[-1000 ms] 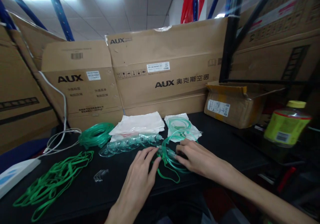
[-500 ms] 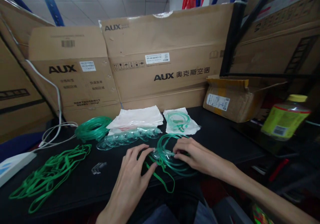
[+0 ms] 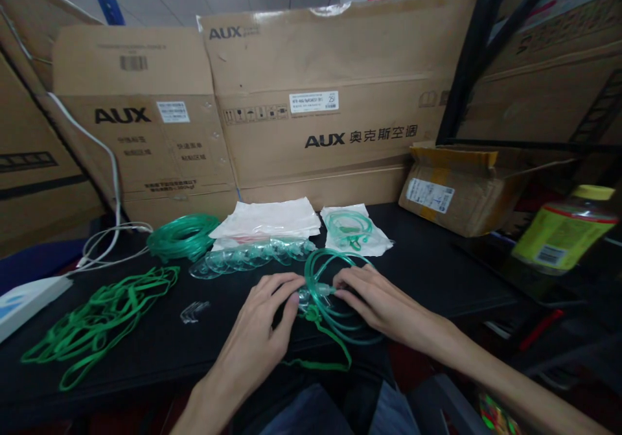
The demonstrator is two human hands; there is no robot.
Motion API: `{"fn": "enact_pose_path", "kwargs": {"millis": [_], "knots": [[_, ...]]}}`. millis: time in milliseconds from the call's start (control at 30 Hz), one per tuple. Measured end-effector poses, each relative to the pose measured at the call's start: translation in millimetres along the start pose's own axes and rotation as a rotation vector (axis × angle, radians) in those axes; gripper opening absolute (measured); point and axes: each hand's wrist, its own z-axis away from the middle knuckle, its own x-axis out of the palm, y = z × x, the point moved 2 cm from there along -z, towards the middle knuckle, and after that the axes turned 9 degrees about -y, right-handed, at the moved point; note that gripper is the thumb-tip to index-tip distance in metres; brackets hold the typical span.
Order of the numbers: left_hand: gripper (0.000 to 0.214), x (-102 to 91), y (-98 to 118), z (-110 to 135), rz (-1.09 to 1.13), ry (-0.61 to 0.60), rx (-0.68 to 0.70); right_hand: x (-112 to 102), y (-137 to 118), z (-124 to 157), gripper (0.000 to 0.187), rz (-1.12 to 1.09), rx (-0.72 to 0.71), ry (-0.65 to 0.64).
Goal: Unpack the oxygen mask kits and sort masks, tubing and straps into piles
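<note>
My left hand (image 3: 260, 331) and my right hand (image 3: 376, 305) meet over a clear mask piece with a coil of green tubing (image 3: 335, 292) on the black table (image 3: 437, 273). Fingertips of both hands pinch the small clear connector in the middle of the coil. A green elastic strap (image 3: 330, 347) trails from it toward the table's near edge. Just behind lies a row of clear masks (image 3: 247, 258).
A bagged tubing set (image 3: 354, 231) and flat plastic bags (image 3: 269, 218) lie at the back. A green tubing coil (image 3: 182, 235), loose green straps (image 3: 102, 315) and small clear clips (image 3: 194, 310) are on the left. AUX cartons (image 3: 321, 104) wall the back; a bottle (image 3: 564, 231) stands right.
Both hands have drawn the mask and tubing slightly toward the near edge, and the fingers have closed in on the connector. The strap now hangs over the edge.
</note>
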Motion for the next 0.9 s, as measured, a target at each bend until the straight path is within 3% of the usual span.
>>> {"fn": "enact_pose_path", "kwargs": {"millis": [233, 500, 733, 900], "knots": [[0.032, -2.1, 9.8, -25.1, 0.282, -0.171, -0.058, 7.8, -3.3, -8.3, 0.011, -0.092, -0.106, 0.06], [0.039, -2.7, -9.6, -33.3, 0.525, -0.46, -0.114, 8.3, -1.1, -12.8, 0.019, -0.038, -0.185, 0.027], [0.036, -0.2, -17.4, -34.6, 0.667, -0.493, -0.159, 10.1, 1.6, -14.4, 0.017, -0.054, -0.178, 0.042], [0.028, -5.5, -7.6, -39.7, 0.536, -0.494, -0.183, 11.5, 2.9, -14.8, 0.019, -0.093, -0.172, 0.026]]}}
